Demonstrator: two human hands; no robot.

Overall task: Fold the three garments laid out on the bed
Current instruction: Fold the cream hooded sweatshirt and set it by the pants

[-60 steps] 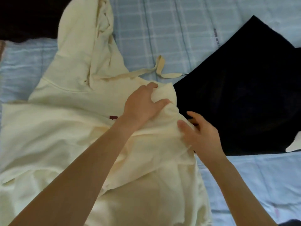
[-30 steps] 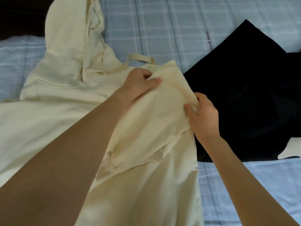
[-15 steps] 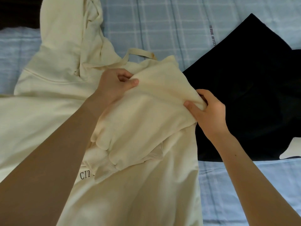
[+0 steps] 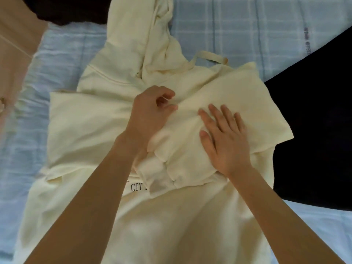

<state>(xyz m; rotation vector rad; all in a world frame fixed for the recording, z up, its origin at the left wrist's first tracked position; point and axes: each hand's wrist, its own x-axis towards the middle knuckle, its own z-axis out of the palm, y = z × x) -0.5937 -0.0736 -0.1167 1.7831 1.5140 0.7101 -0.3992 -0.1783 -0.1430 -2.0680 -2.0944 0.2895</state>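
A cream hoodie [image 4: 91, 130] lies face up across the bed, hood pointing away from me, with "CIT" lettering showing on its chest. Its right sleeve [image 4: 247, 103] is folded inward over the chest. My left hand [image 4: 150, 111] sits at the sleeve's inner edge, fingers curled, thumb and fingertips pinching the fabric. My right hand [image 4: 224, 140] lies flat with straight fingers, pressing on the folded sleeve. A black garment [image 4: 314, 111] is spread on the right, partly under the hoodie's edge. Another dark garment [image 4: 72, 10] is at the top left.
The bed has a light blue plaid sheet [image 4: 228, 25]. A pale peach cloth [image 4: 15, 54] lies along the left edge. A cream drawstring [image 4: 209, 56] loops on the sheet beyond the hoodie's shoulder.
The sleeve has been laid down over the chest. My right hand let go of its edge and now presses flat on it. My left hand moved slightly toward the middle.
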